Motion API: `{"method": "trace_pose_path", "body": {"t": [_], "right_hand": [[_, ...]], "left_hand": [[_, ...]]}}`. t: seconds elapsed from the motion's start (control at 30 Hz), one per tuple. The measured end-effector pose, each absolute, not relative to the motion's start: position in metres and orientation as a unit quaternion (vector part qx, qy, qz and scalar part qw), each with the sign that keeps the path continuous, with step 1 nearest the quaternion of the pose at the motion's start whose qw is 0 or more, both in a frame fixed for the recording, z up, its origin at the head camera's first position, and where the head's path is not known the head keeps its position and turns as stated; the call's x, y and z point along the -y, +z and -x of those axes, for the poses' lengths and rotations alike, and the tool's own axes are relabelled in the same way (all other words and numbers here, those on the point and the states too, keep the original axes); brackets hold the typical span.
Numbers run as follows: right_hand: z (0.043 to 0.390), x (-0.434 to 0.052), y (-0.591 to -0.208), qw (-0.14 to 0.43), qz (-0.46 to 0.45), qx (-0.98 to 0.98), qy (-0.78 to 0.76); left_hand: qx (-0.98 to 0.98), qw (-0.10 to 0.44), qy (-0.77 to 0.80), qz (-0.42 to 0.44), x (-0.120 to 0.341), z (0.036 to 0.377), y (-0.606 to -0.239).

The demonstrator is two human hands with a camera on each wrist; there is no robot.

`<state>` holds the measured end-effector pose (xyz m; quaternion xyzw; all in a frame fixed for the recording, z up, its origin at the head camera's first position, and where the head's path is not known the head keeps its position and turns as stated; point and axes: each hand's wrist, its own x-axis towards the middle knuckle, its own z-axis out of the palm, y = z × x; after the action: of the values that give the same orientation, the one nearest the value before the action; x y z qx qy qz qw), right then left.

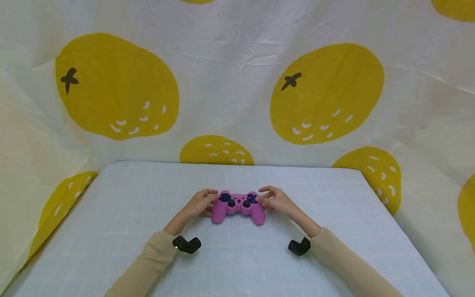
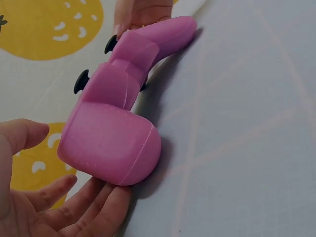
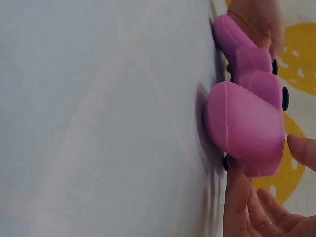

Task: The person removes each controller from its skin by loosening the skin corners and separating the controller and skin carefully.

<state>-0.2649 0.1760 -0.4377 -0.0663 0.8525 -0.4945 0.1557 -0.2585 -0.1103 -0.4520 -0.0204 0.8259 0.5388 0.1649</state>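
Observation:
A pink game controller with dark buttons and two black thumbsticks lies face up on the table. At its left side is my left hand; in the left wrist view its fingertips touch the underside of the near grip, while the thumb stands apart from the shell. My right hand is at the other side. Its fingers reach under the controller's edge in the right wrist view, with the thumb tip right beside the top face. Both hands have loosely bent fingers.
A pale blue cloth with faint check lines covers the table. Behind it hangs a white curtain printed with yellow fruit. Black wrist cameras sit at the left cuff and right cuff of the beige sleeves.

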Motion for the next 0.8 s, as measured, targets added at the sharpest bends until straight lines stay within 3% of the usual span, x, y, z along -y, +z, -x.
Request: {"method": "trace_pose_path", "body": {"t": [0.8], "right_hand": [[0.2655, -0.1690, -0.4337, 0.202, 0.059, -0.844, -0.493]], "left_hand": [[-0.820, 0.186, 0.540, 0.016, 0.1110, 0.2620, -0.4508]]}}
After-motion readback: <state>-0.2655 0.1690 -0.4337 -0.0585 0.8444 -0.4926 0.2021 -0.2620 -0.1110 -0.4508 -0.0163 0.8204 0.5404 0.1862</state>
